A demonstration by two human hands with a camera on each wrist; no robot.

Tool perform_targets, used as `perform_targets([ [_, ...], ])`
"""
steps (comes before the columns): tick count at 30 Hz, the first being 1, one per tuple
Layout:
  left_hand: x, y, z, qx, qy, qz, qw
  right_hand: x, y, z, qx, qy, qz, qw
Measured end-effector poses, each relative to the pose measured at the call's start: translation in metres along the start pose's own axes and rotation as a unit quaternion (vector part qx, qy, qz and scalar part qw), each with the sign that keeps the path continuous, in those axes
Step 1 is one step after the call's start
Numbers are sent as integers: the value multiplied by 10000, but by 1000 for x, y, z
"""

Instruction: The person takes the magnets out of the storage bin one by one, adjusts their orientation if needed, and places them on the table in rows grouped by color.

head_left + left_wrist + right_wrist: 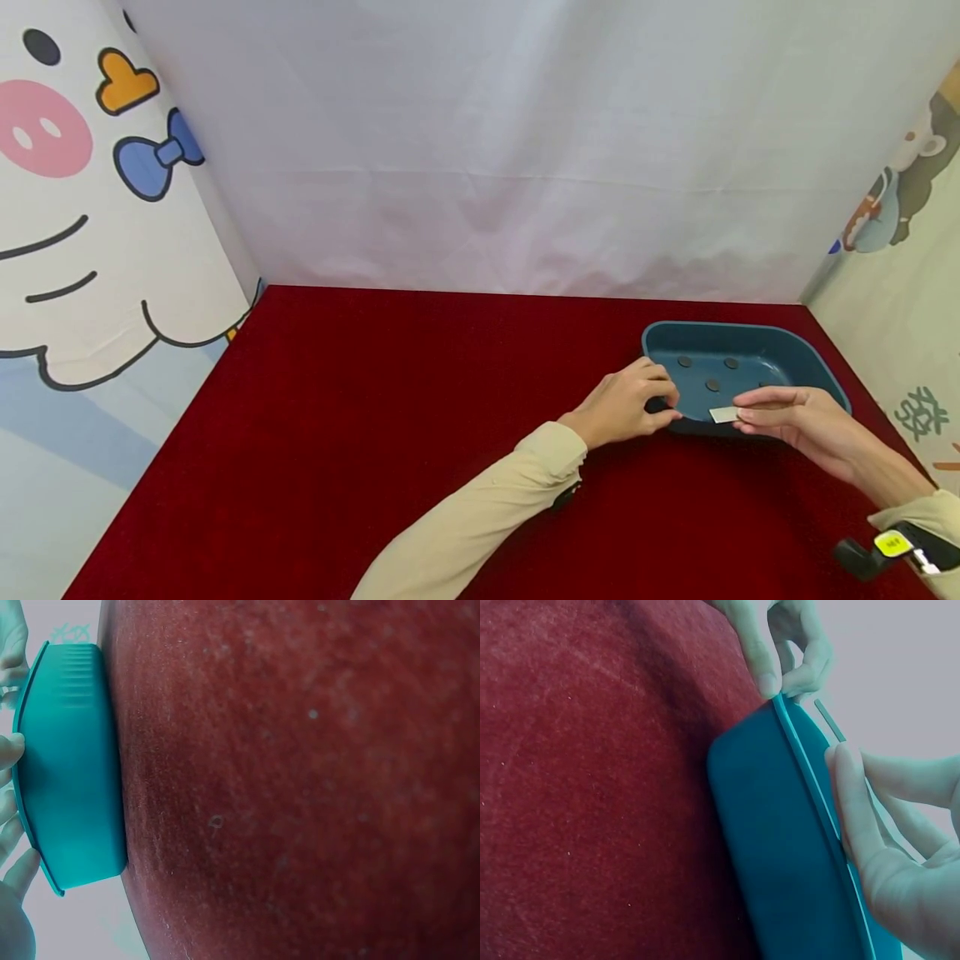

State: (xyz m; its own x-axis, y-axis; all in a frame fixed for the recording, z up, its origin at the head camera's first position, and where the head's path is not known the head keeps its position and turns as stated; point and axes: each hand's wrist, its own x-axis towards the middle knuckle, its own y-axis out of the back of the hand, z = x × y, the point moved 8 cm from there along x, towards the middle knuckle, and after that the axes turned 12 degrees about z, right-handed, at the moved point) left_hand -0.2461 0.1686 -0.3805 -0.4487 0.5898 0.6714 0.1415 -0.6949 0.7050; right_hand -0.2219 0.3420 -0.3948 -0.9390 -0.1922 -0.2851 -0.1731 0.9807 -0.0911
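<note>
A blue plastic basin (813, 367) stands at the right of the red table, with several small dark discs (712, 385) on its floor. My left hand (626, 402) grips the basin's near left corner, thumb and fingers at the rim in the right wrist view. Over the basin's near side, my right hand (798, 423) pinches a small, thin, whitish rectangular piece (723, 415) between thumb and fingers. That piece (829, 720) appears nearly edge-on from the right wrist, just above the rim. The left wrist view shows the basin's outer wall (71, 765), with fingertips along its edge.
Red cloth (375, 400) covers the table. A white curtain (487, 167) hangs behind it, and printed cartoon panels (90, 250) flank both sides. The basin sits near the table's right edge.
</note>
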Motion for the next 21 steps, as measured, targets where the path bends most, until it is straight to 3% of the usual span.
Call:
perform_targets([
  [21,0,-1,-3,-175,178,-34,9997,-9,-12,6,313,-103,-329,9989],
])
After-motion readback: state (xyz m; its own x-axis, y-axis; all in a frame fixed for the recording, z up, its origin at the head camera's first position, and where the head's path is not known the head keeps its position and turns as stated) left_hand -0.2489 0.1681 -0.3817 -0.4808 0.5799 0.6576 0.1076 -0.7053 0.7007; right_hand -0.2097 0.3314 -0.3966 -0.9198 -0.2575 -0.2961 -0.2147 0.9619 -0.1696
